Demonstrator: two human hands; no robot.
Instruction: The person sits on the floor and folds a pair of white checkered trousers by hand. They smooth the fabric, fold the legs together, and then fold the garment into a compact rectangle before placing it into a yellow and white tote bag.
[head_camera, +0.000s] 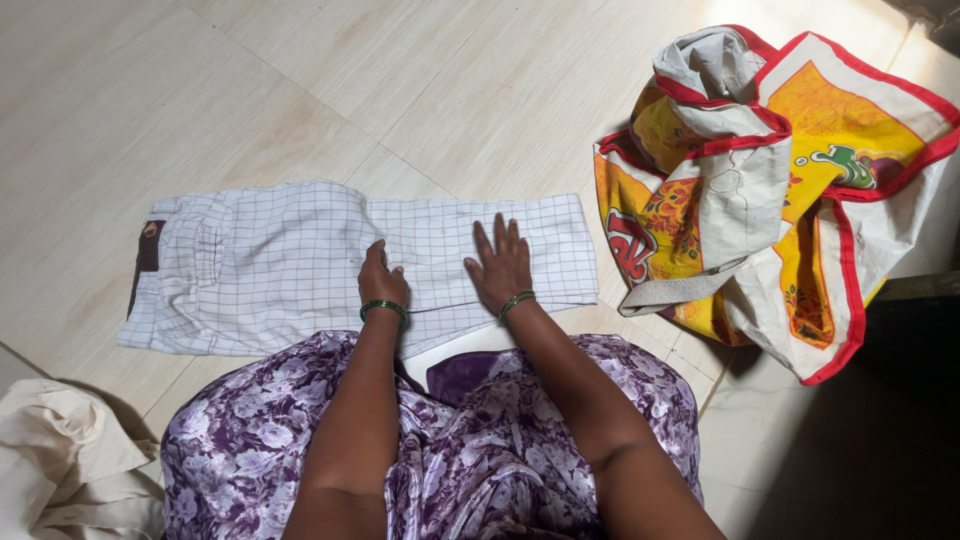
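A pair of white checked trousers (250, 265) lies folded lengthwise on the tiled floor, waistband to the left. My left hand (380, 280) rests on the cloth near its middle with the fingers curled, pinching the fabric. My right hand (502, 262) lies flat on the trouser leg, fingers spread and pointing away from me. Each wrist carries a green bangle. My lap, in purple flowered cloth (450, 440), sits just below the trousers.
A large yellow, white and red woven bag (800, 190) slumps on the floor at the right. A cream cloth (60, 470) lies bunched at the lower left. Dark shadow covers the floor at the lower right.
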